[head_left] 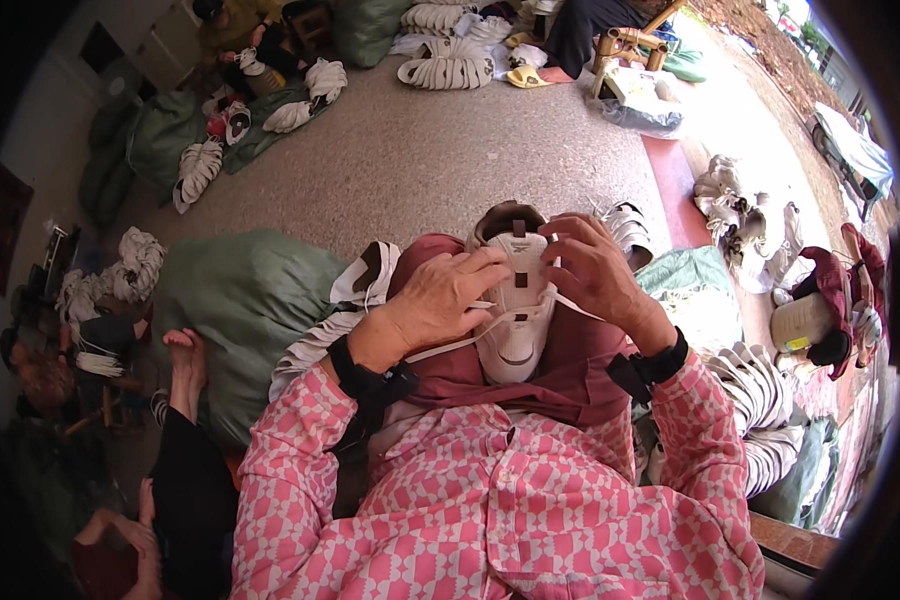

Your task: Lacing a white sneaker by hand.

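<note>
A whitish shoe (515, 345) lies on my lap over dark red cloth, its toe toward me and its brown-lined collar away from me. A white shoelace (440, 350) crosses its lower front and trails off to both sides. My left hand (440, 305) is closed at the left edge of the shoe's opening, fingertips beside the tongue (518, 275). My right hand (598, 270) has bent fingers closed on the opposite edge, the lace running out below it. The fingertips' inner sides are partly hidden. Both wrists carry black bands.
A bulging green sack (245, 320) stands at my left with shoe uppers (320, 340) beside it. Rows of nested uppers (760, 390) lie at my right. Other people sit at the far side and left, one with a bare foot (185, 350) near the sack. A bamboo stool (632, 45) stands far off.
</note>
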A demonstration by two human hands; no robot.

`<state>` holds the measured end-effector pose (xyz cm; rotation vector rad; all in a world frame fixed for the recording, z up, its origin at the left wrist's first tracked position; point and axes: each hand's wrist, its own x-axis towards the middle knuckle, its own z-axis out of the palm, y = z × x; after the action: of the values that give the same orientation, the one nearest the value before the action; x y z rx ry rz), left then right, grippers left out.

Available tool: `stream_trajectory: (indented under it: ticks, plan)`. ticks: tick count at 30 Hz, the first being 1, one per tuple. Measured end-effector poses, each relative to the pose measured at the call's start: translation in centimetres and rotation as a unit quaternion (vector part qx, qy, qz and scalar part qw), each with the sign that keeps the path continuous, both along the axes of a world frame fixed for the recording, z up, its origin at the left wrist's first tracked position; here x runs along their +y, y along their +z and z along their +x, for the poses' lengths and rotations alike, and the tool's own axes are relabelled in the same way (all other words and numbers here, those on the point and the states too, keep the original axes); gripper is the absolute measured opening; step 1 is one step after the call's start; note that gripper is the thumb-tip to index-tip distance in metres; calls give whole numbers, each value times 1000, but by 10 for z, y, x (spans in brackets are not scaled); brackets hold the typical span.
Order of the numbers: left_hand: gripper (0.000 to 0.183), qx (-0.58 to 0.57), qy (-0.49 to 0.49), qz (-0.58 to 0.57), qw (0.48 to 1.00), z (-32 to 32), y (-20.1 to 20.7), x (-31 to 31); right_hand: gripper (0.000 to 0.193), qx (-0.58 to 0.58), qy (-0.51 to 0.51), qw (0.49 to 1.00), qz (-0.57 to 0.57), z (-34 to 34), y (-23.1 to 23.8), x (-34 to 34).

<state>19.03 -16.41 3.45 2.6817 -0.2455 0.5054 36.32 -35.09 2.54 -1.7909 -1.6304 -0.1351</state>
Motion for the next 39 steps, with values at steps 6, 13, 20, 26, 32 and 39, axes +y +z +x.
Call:
stream_trajectory:
  ticks: [6, 13, 20, 26, 32, 39]
  plan:
    - [38, 163, -100, -50, 980, 14, 8, 14, 10, 50, 168, 984, -23, -12, -24, 26]
    - [32, 166, -120, -107, 973, 12, -4, 18, 13, 32, 145, 987, -64, -17, -29, 27]
    - [31, 76, -113, -79, 988, 18, -20, 13, 15, 9, 143, 989, -42, -22, -35, 32]
    - [31, 38, -101, -98, 989, 20, -27, 14, 12, -291, -5, 950, -114, -4, 6, 21]
    - [28, 68, -38, -90, 993, 14, -13, -13, 14, 301, -226, 923, -74, 56, 15, -17]
    - [20, 92, 65, -34, 993, 10, -24, -26, 21, 814, 140, 543, 149, 17, 6, -2]
